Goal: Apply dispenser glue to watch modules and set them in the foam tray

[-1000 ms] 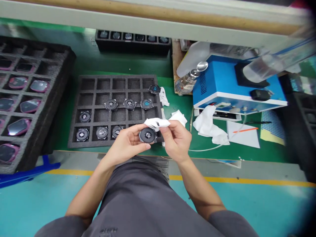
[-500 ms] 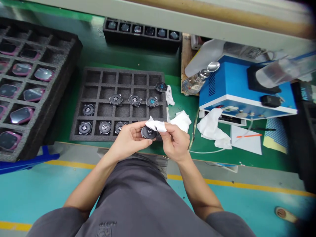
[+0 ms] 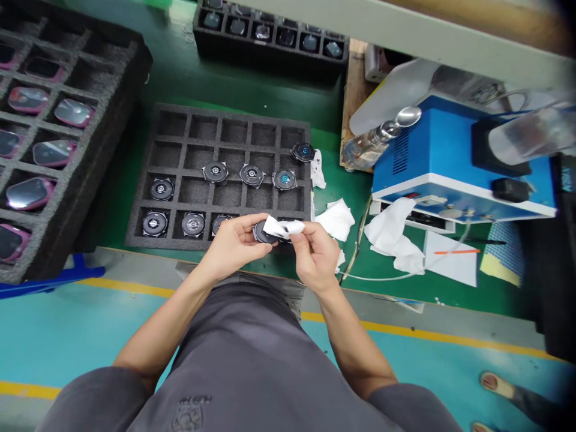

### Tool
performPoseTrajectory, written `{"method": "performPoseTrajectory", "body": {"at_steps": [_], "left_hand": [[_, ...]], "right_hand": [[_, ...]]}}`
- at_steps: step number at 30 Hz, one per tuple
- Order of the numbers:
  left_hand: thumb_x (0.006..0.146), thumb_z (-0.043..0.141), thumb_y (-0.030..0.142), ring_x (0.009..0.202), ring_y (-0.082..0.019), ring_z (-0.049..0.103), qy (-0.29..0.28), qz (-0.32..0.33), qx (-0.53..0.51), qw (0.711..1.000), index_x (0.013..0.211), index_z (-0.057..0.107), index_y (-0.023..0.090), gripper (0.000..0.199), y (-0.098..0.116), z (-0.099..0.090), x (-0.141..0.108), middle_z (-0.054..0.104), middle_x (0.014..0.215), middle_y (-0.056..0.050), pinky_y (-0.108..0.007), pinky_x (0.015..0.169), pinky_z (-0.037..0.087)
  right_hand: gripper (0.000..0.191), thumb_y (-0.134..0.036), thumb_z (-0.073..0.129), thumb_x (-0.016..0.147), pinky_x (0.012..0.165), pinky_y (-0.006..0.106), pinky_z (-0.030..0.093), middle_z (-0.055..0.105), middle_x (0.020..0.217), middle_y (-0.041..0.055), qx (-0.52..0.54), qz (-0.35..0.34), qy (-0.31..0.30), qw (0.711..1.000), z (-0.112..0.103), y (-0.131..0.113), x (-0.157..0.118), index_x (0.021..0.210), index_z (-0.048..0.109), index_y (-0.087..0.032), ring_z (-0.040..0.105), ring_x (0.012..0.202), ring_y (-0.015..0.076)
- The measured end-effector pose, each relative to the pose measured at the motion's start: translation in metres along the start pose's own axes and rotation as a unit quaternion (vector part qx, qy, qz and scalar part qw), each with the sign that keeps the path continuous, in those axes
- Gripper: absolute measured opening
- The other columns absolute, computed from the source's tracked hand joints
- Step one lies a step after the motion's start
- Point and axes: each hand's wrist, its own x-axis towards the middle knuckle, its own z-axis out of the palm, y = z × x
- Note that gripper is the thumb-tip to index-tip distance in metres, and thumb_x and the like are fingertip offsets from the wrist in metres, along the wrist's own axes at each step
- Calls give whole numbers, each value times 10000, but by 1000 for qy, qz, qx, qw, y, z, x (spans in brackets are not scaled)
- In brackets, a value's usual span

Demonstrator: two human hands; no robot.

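My left hand (image 3: 240, 243) grips a round black watch case (image 3: 260, 233) by its edge, above the near side of a dark foam tray (image 3: 168, 241). Pinched in my right hand (image 3: 317, 252) is a white wipe (image 3: 283, 228) with dark smudges, pressed over the right part of the case. Several similar round watch cases, such as this one (image 3: 155, 223), sit in the tray's compartments. A few lie across the dividers, among them a watch case (image 3: 252, 174) in the middle. Another watch case (image 3: 303, 152) leans over the tray's right edge.
At left stands a foam tray (image 3: 108, 120) of pink-framed square pieces. A further foam tray (image 3: 270, 57) is at the back. Crumpled wipes (image 3: 335, 220), a glass bottle (image 3: 366, 147), a blue machine (image 3: 450, 150) and an orange stick (image 3: 456, 252) are to the right. A person's foot shows lower right.
The wipe has shifted across the watch case and now covers more of it. Both hands keep their hold. The camera view has tilted slightly, and more of another person's feet shows.
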Motion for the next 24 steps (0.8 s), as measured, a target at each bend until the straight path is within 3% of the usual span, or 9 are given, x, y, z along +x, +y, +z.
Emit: {"method": "performPoseTrajectory", "body": {"at_steps": [5,9,12,18,24], "left_hand": [[568,841,109,866,-179,733,20,5,13,1000,1243,680,87,694,-5,1,5,763,1126,-108,-293,822,579],[596,824,96,898,-187,744,7,27,13,1000,1281,652,101,707,-9,0,7,754,1175,-117,-300,845,580],[620,822,99,911,-196,751,-8,36,2,999,1282,644,114,687,-9,-2,6,760,1149,-108,-321,875,584],[636,829,100,921,-192,752,-15,49,7,999,1284,641,118,674,-7,-3,5,758,1150,-104,-309,872,584],[624,841,108,919,-203,754,-17,39,6,999,1293,639,119,698,-8,-3,4,758,1148,-103,-330,882,587]], "right_hand": [[149,-352,651,959,637,235,484,677,776,-14,146,126,21,981,4,3,-1,927,688,-212,590,678,117],[171,-367,762,878,700,225,521,663,793,-25,328,216,74,917,-6,0,9,892,694,-211,614,710,102],[206,-347,818,820,720,221,537,661,785,-23,369,223,133,892,-19,-4,19,837,675,-201,628,719,99],[251,-378,812,817,728,236,536,609,758,-31,342,197,172,903,-14,-4,19,816,627,-208,611,717,104],[186,-390,681,939,660,228,491,599,750,-30,208,134,146,958,3,-3,11,883,628,-221,564,674,103]]}}
